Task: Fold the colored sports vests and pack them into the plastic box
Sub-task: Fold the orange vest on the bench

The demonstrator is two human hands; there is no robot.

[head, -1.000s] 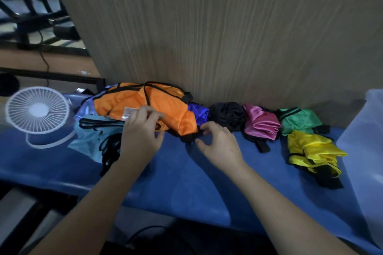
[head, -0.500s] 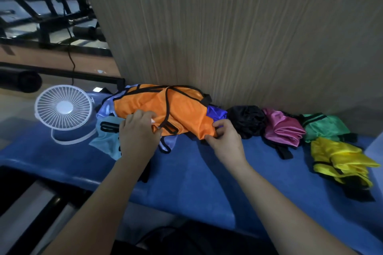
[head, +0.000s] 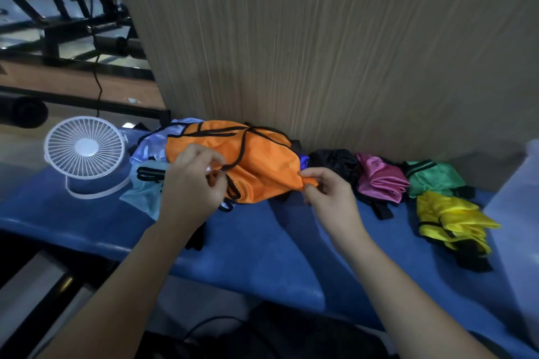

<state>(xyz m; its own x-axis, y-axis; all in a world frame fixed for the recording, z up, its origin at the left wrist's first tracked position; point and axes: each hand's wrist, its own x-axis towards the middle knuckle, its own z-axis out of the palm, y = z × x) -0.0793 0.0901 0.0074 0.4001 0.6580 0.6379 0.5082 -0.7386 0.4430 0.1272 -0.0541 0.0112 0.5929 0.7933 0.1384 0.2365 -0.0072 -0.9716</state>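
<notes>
Orange vest (head: pixel 262 172) pinched at both ends by left hand (head: pixel 191 188) and right hand (head: pixel 328 198); best lift clear, spread flat on blue worktop (head: pixel 262 242) before folding.

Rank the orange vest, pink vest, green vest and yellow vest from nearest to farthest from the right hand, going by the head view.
From the right hand:
1. Orange vest, pinched at its corner, to the hand's left.
2. Pink vest, just to the hand's right against the wall panel.
3. Green vest and yellow vest, farther right; too close to call between them.
</notes>
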